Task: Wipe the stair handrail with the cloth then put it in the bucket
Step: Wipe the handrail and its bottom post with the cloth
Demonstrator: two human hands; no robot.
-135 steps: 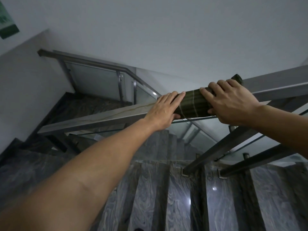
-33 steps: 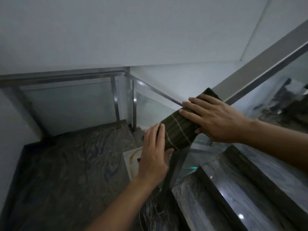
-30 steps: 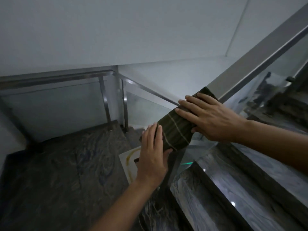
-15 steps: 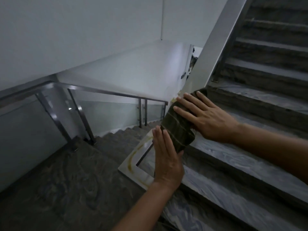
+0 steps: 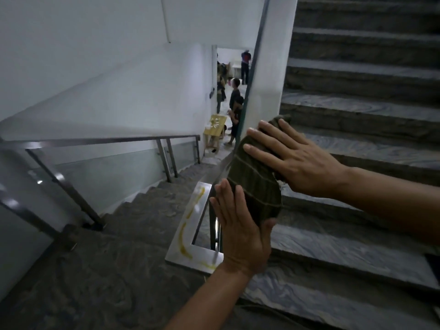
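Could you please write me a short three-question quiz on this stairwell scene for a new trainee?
1. True or false: both hands press the cloth with straight fingers.
2. Which hand is higher on the handrail: A left hand, B right hand?
3. Fill in: yellow smears mark the rail's lower ____.

Key: 1 true; 2 B; 3 corner.

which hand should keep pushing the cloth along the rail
Right. The right hand lies flat on top of the cloth over the handrail; the left hand only steadies its lower end.
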